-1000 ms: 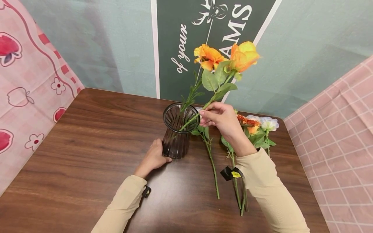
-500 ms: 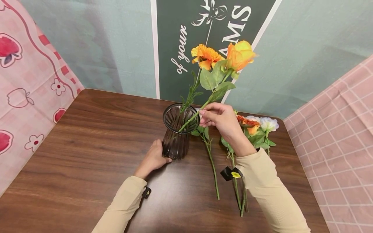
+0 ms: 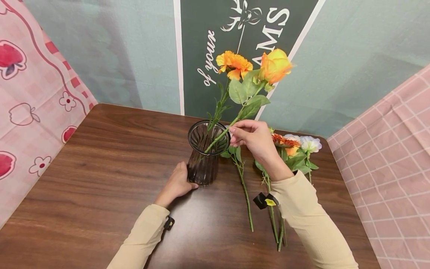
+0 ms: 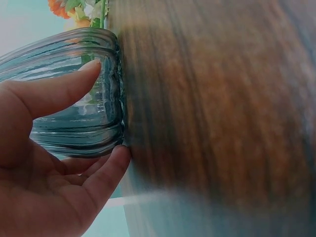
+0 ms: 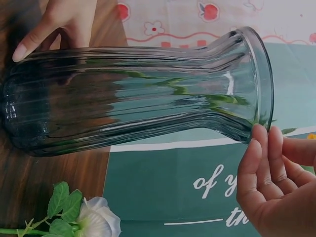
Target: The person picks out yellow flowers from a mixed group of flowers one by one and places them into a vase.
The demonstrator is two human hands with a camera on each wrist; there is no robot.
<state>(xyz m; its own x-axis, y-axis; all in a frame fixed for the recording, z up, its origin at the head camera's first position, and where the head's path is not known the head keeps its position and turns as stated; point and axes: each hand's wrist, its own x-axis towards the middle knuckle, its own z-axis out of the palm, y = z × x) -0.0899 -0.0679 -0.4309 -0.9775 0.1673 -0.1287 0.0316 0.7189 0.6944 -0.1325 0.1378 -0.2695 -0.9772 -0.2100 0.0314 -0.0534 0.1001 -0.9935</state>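
Note:
A dark, ribbed glass vase [image 3: 202, 170] with a flared rim stands on the table. My left hand [image 3: 176, 181] holds it low down, with the thumb [image 4: 64, 91] along one side and the fingers round the other. An orange carnation [image 3: 235, 64] rises from the vase mouth, leaning right. My right hand [image 3: 256, 144] pinches the stem of a yellow-orange rose [image 3: 276, 66] just beside the rim. That stem slants down into the mouth, its lower end inside the glass. The right fingertips [image 5: 256, 148] are right at the rim in the right wrist view.
Right of the vase, a white rose [image 5: 98, 217] with a long green stem lies on the wooden table [image 3: 100, 179]. Farther right lie several more stems with a rust-orange flower [image 3: 285, 141] and a pale lilac flower [image 3: 310, 143]. A printed cloth backdrop [image 3: 147, 56] hangs close behind.
The rose has shifted slightly left and its stem a little deeper into the vase. The carnation has swung a little left, away from the rose. The left hand stays on the vase.

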